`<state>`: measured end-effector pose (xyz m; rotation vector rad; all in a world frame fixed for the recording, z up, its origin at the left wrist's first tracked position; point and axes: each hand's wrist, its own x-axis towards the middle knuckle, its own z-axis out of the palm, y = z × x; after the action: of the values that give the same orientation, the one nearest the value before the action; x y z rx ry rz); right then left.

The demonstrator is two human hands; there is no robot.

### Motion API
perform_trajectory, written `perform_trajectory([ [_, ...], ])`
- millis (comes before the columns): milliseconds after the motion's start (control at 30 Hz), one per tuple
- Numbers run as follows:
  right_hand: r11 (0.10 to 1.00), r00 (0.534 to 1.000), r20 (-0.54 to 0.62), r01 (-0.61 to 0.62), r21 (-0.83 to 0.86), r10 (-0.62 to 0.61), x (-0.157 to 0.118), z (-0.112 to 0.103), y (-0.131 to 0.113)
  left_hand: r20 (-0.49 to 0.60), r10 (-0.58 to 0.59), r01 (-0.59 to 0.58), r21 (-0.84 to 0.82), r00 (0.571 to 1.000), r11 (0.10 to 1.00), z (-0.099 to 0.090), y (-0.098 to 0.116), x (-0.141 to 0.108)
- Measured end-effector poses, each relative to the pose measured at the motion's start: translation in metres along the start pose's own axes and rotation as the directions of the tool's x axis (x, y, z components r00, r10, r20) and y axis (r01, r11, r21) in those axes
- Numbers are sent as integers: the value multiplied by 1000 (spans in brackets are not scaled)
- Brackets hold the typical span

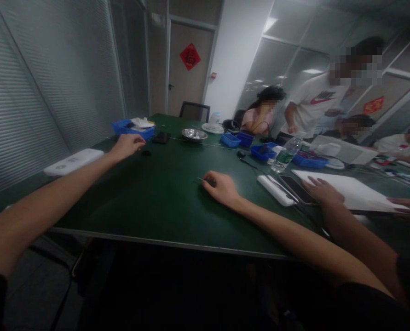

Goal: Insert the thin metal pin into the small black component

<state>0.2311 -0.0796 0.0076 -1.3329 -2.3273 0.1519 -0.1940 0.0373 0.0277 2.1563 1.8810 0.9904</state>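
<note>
My left hand [128, 146] is over the far left of the green table [156, 202], fingers bent and pressed together; whether it holds anything is too small to tell. Just right of it lies a small dark round object [146, 153]. Near the middle of the table, my right hand [221, 187] rests with its fingers curled round a small dark object [210, 181], from which a thin pointed piece sticks out to the left. Behind my left hand stand a blue tray [147, 133] with white material in it and a black phone [162, 137].
A metal bowl [194, 134] and blue trays [230, 139] stand farther back. To the right are a bottle [287, 154], a white power strip [275, 190], and another person's hand [324, 191] on a white sheet [353, 191]. A white box [73, 162] lies left.
</note>
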Motion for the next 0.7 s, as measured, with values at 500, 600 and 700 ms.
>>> perform_trajectory([
  [500,1000,1000,11,6,-7,-6,0,-2,0,38,-35,39,-101,999,994,26,-21,11],
  [600,1000,1000,16,3,0,-3,0,-3,-1,81,-103,115,-159,991,981,28,-19,10],
  [700,1000,1000,18,11,-3,-11,-1,-3,-2,118,-160,181,-198,980,963,30,-20,10],
])
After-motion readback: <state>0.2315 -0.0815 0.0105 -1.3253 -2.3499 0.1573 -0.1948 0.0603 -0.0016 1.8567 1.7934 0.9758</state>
